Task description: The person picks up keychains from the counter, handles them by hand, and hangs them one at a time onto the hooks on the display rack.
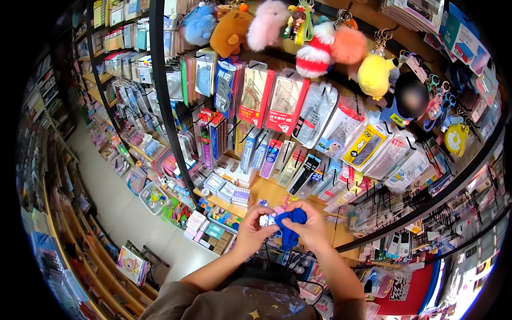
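Observation:
A bunched dark-blue cloth (pixel 289 237) is pinched between the thumb and fingers of my right hand (pixel 314 228), with part of it hanging down. Close against it, my left hand (pixel 254 232) is closed on a small white and pink item (pixel 270 220), whose kind I cannot make out. The cloth touches or nearly touches this item, and both hands meet in front of my chest, just before the shelf's wooden board (pixel 266 189).
Hanging packets such as red ruler sets (pixel 256 96) fill the rack ahead. Plush keychains, one a yellow chick (pixel 374 76), dangle above. Black posts (pixel 165 80) frame the rack. Small boxes (pixel 213 232) stand low at left, beside the aisle floor (pixel 114 197).

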`<state>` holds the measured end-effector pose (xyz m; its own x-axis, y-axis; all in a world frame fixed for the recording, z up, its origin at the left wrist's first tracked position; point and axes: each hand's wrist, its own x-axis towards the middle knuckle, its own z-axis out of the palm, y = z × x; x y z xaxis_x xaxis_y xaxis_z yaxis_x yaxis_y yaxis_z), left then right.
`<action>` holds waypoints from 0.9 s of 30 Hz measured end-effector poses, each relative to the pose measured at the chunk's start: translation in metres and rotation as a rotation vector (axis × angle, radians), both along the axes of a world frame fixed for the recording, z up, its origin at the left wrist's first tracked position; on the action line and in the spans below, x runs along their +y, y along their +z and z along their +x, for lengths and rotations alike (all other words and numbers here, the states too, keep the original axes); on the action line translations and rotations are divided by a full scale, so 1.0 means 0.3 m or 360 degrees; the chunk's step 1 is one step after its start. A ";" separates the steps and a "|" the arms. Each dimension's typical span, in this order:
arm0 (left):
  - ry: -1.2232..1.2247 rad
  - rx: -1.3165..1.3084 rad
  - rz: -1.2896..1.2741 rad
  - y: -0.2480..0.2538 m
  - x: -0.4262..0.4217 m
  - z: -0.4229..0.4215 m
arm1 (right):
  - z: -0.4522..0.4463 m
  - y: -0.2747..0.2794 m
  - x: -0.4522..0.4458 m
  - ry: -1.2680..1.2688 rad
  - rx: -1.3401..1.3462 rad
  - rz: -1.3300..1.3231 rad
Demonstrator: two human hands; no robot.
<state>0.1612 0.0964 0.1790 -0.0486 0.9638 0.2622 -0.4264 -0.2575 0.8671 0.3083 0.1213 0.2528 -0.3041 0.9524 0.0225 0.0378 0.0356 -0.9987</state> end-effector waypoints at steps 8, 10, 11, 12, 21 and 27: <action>-0.0067 0.0058 -0.0102 0.025 -0.019 -0.015 | -0.043 -0.097 0.029 -0.0040 -0.0252 0.0178; -0.0031 0.0136 -0.0037 0.030 -0.022 -0.014 | -0.056 -0.104 0.020 -0.0094 -0.0217 0.0156; -0.0016 0.0181 0.0005 0.031 -0.024 -0.013 | -0.061 -0.105 0.018 -0.0119 -0.0200 0.0146; 0.0000 0.0226 0.0047 0.030 -0.026 -0.013 | -0.060 -0.101 0.015 -0.0091 -0.0196 0.0106; -0.0194 -0.0154 -0.0064 0.044 -0.044 -0.049 | -0.006 -0.065 0.007 0.0340 -0.0133 0.0197; -0.0082 -0.0098 -0.0094 0.067 -0.046 -0.053 | -0.045 -0.103 -0.011 0.0118 0.0052 0.0248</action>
<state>0.1453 0.0825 0.1991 -0.0130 0.9790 0.2032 -0.4908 -0.1833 0.8518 0.2949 0.1179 0.2218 -0.3702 0.9115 0.1794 -0.0032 0.1919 -0.9814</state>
